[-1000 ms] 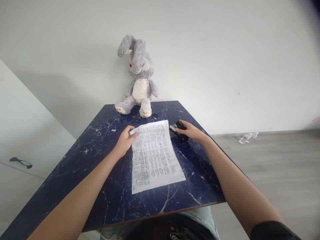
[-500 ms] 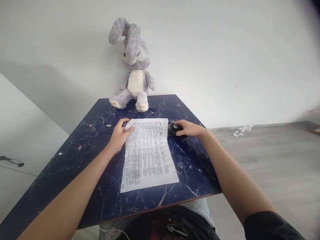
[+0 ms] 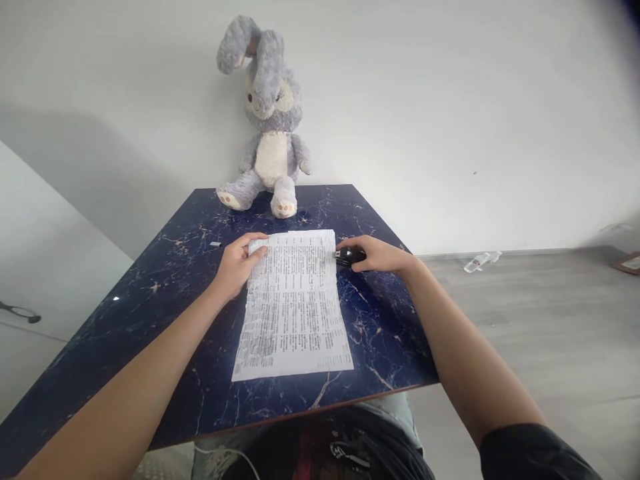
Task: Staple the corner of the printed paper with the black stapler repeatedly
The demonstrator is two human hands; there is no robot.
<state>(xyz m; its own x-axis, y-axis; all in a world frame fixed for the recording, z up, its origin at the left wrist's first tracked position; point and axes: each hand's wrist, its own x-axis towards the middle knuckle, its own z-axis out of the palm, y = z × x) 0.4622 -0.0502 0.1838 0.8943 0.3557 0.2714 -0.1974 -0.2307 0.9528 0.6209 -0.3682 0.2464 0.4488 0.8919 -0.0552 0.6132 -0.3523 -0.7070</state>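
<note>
Printed paper sheets lie on the dark blue marbled table, with the far end lifted slightly. My left hand pinches their far left corner, thumb on top and fingers beneath. In my right hand is a black stapler, its metal-tipped front at the far right edge of the paper. Whether the paper sits between its jaws I cannot tell. My palm and fingers hide the stapler's rear end.
A grey plush rabbit sits at the table's far edge against the wall. A small pale piece lies left of my left hand. On the floor to the right are a clear plastic bottle and a brown-edged object.
The stapler has shifted slightly left, so its front now meets the paper's right edge. The view has tilted a little. My left hand keeps its hold on the paper.
</note>
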